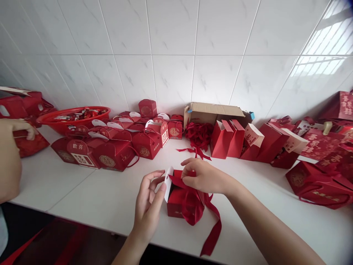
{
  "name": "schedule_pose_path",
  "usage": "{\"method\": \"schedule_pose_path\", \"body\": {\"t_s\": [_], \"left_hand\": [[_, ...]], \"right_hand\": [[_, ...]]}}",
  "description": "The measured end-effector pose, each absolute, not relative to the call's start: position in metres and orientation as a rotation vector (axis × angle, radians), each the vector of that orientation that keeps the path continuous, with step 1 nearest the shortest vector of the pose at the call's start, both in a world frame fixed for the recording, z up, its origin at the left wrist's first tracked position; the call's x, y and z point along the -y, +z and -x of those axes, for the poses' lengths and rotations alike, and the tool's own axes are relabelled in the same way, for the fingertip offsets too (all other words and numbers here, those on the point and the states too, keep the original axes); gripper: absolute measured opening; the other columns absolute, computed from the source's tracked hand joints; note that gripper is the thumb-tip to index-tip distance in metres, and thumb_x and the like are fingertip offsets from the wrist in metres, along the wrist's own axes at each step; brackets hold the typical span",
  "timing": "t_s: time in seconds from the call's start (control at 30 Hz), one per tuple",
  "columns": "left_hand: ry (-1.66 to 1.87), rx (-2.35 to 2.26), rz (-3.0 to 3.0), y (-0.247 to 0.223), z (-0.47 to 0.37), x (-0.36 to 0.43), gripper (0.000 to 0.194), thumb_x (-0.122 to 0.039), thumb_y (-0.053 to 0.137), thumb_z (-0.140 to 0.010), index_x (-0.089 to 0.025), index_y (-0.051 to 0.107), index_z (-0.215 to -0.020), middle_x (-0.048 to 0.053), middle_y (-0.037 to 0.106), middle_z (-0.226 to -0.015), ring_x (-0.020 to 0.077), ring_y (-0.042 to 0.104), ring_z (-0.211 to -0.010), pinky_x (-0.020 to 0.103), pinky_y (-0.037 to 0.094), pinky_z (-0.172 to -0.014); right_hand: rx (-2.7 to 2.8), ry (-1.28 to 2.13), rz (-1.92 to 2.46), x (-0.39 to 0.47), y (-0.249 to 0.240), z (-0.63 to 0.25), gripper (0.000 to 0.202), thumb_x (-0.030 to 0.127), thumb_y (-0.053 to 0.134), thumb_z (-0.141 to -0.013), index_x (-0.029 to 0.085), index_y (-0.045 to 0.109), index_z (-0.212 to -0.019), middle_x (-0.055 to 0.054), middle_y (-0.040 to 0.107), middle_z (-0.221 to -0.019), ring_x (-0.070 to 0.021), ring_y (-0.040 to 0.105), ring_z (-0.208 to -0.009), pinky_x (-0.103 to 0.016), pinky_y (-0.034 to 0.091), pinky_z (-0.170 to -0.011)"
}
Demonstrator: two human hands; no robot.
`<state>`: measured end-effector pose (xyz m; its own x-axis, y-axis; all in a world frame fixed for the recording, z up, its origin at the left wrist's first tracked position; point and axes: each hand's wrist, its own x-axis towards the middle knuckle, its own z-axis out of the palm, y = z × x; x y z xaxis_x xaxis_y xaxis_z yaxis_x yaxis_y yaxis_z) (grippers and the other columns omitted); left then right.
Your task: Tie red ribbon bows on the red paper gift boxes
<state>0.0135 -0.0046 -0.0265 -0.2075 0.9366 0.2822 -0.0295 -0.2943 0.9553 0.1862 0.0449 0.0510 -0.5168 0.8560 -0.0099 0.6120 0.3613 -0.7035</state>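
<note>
A small red gift box (173, 206) stands on the white table in front of me, its top partly open. With thumb and fingers, my left hand (147, 202) grips the upright white-backed flap on the box's left side. My right hand (204, 176) is over the box, thumb and forefinger pinched on a dark red ribbon (213, 237). The ribbon runs to a hole in the flap, bunches in loops over the front of the box, and trails a loose tail onto the table at right. My right hand hides the back right of the box.
Closed red boxes (116, 154) stand in rows at left, before a red basin (74, 123) of wrapped sweets. Behind my hands, a cardboard box (217, 110) holds a red ribbon pile (200, 134). Red bags (264, 141) line the right. Another person's hand (24, 127) is far left.
</note>
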Motion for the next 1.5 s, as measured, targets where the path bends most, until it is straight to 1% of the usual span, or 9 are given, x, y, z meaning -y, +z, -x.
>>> {"method": "schedule_pose_path", "body": {"t_s": [0.3, 0.5, 0.63, 0.8, 0.97, 1.1, 1.2, 1.37, 1.5], "left_hand": [[1.546, -1.178, -1.412, -0.026, -0.011, 0.004, 0.030, -0.041, 0.053, -0.085, -0.023, 0.048, -0.108, 0.008, 0.050, -0.122, 0.0213, 0.054, -0.107, 0.032, 0.051, -0.082], [1.307, -1.272, -1.769, -0.004, 0.000, -0.019, 0.029, -0.045, 0.038, -0.091, -0.020, 0.051, -0.081, 0.005, 0.056, -0.094, 0.0205, 0.055, -0.096, 0.032, 0.046, -0.083], [1.169, -1.300, -2.054, 0.001, 0.003, -0.024, 0.022, -0.036, 0.044, -0.089, -0.021, 0.051, -0.075, 0.005, 0.057, -0.098, 0.0193, 0.055, -0.097, 0.030, 0.043, -0.088], [0.818, -1.757, -2.287, -0.028, 0.048, -0.032, 0.018, -0.035, 0.049, -0.082, -0.021, 0.055, -0.072, 0.008, 0.061, -0.093, 0.0269, 0.057, -0.092, 0.040, 0.044, -0.082], [0.477, -2.471, -2.039, -0.036, 0.096, -0.035, 0.016, -0.029, 0.046, -0.077, -0.019, 0.057, -0.072, 0.014, 0.061, -0.093, 0.0380, 0.053, -0.091, 0.051, 0.042, -0.074], [1.007, -1.886, -2.076, -0.019, 0.076, -0.035, 0.020, -0.037, 0.045, -0.082, -0.021, 0.055, -0.087, 0.008, 0.061, -0.100, 0.0271, 0.055, -0.099, 0.040, 0.042, -0.088], [1.006, -1.473, -1.927, -0.006, 0.038, -0.035, 0.027, -0.046, 0.043, -0.086, -0.022, 0.054, -0.091, 0.005, 0.061, -0.100, 0.0222, 0.056, -0.098, 0.033, 0.042, -0.088], [0.869, -1.230, -1.842, -0.001, 0.001, -0.040, 0.030, -0.049, 0.052, -0.081, -0.020, 0.048, -0.075, -0.001, 0.052, -0.077, 0.0141, 0.051, -0.073, 0.025, 0.042, -0.068], [0.849, -1.221, -1.739, -0.005, 0.002, -0.040, 0.034, -0.051, 0.057, -0.076, -0.019, 0.046, -0.072, -0.004, 0.045, -0.069, 0.0106, 0.044, -0.061, 0.022, 0.037, -0.056]], "right_hand": [[2.316, 0.929, 1.238, -0.044, 0.055, -0.184, 0.017, 0.026, 0.050, -0.076, 0.018, 0.065, -0.073, -0.007, 0.059, -0.118, -0.0234, 0.059, -0.101, -0.031, 0.044, -0.081], [2.338, 0.906, 1.216, -0.045, 0.053, -0.184, 0.018, 0.026, 0.048, -0.076, 0.019, 0.065, -0.073, -0.008, 0.060, -0.115, -0.0243, 0.059, -0.099, -0.032, 0.045, -0.077], [2.343, 0.902, 1.213, -0.045, 0.054, -0.184, 0.018, 0.027, 0.049, -0.078, 0.019, 0.065, -0.074, -0.008, 0.059, -0.117, -0.0257, 0.057, -0.105, -0.035, 0.044, -0.084], [2.282, 0.741, 1.196, -0.043, 0.066, -0.204, 0.021, 0.033, 0.050, -0.084, 0.022, 0.065, -0.094, -0.008, 0.057, -0.121, -0.0261, 0.046, -0.120, -0.039, 0.040, -0.094], [2.176, 0.616, 1.225, -0.034, 0.086, -0.237, 0.023, 0.037, 0.053, -0.084, 0.024, 0.063, -0.100, -0.004, 0.061, -0.113, -0.0212, 0.058, -0.102, -0.034, 0.048, -0.084], [2.205, 0.728, 1.363, -0.026, 0.082, -0.248, 0.022, 0.042, 0.054, -0.084, 0.022, 0.064, -0.087, -0.005, 0.067, -0.093, -0.0203, 0.062, -0.085, -0.033, 0.050, -0.072], [2.201, 0.849, 1.427, -0.024, 0.058, -0.247, 0.026, 0.046, 0.056, -0.082, 0.021, 0.062, -0.088, -0.006, 0.065, -0.093, -0.0204, 0.062, -0.086, -0.033, 0.050, -0.071], [1.909, 1.288, 1.291, -0.025, 0.017, -0.245, 0.034, 0.045, 0.069, -0.072, 0.020, 0.053, -0.089, -0.004, 0.061, -0.100, -0.0144, 0.060, -0.076, -0.027, 0.047, -0.061], [1.777, 1.422, 1.275, -0.025, 0.008, -0.248, 0.040, 0.049, 0.071, -0.069, 0.020, 0.050, -0.088, 0.001, 0.058, -0.081, -0.0086, 0.052, -0.058, -0.024, 0.039, -0.052]]}}
